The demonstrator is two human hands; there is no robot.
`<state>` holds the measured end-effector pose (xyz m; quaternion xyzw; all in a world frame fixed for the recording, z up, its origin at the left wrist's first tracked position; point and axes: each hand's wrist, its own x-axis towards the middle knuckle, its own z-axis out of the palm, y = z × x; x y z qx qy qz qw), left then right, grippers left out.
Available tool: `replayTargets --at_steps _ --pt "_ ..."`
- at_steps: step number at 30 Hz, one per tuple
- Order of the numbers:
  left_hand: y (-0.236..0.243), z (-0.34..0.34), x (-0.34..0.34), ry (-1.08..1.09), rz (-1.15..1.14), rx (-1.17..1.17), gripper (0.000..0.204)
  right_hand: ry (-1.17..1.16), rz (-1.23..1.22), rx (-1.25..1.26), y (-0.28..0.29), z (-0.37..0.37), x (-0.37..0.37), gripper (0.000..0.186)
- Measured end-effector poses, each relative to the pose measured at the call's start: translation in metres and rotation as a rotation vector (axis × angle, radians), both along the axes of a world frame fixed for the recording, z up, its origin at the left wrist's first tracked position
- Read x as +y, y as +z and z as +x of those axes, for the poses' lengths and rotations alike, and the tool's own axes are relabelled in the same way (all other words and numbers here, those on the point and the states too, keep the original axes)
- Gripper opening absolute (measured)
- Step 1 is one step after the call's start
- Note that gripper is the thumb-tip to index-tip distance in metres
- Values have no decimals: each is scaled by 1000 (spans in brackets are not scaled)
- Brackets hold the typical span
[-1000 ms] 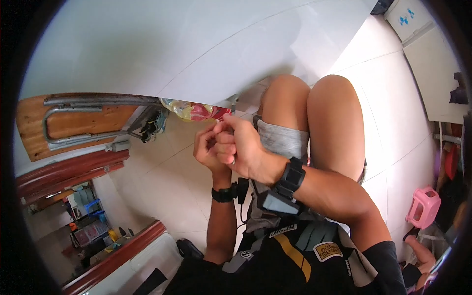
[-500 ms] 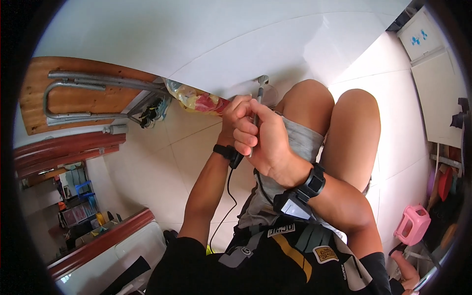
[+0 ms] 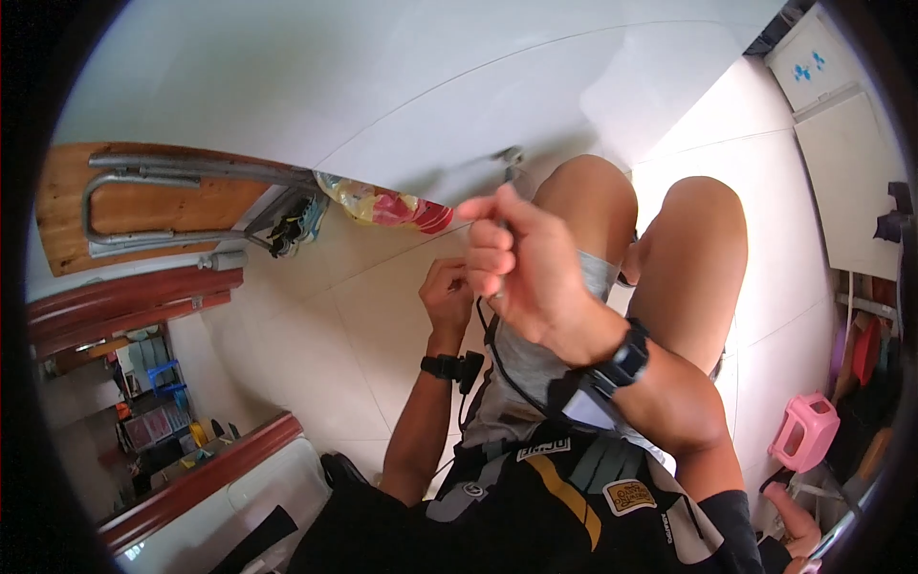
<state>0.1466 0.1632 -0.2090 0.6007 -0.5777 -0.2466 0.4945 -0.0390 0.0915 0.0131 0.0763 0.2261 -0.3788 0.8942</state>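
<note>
My right hand (image 3: 535, 258) is closed round a slim grey rod-like tool (image 3: 513, 174). The tool's wider head lies at the large white panel (image 3: 449, 105); whether it touches the panel I cannot tell. Most of the shaft is hidden by my fingers, and a short end shows below the fist. My left hand (image 3: 447, 292) is apart from the tool, lower and to the left. Its fingers are curled with the tips together, and what they hold, if anything, I cannot make out. Both wrists wear black strapped devices.
My bare knees (image 3: 693, 220) are bent just right of the tool. At left, folded metal legs (image 3: 143, 172) lie along a wooden board, near shoes (image 3: 296, 225) and a colourful plastic bag (image 3: 382, 204). A pink stool (image 3: 805, 430) stands at right, beside another person's limb (image 3: 794, 517).
My left hand has come away from my right hand and moved down. My right hand has shifted slightly right and down, still gripping the tool. The tool's head stays by the panel.
</note>
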Motion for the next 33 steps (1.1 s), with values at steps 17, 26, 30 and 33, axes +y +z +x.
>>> replayTargets --at_steps 17,26,30,33 --pt "131 -67 -102 -74 -574 -183 20 -46 -140 -84 6 -45 -20 41" --pt "81 -82 -154 -307 -717 -217 18 -287 -68 47 17 -57 -35 33" --pt "-5 -24 -133 -342 -288 -424 11 -79 -97 71 14 -38 -25 32" --pt "-4 -58 -107 -238 -231 -181 12 -237 -172 155 14 -72 -31 33"
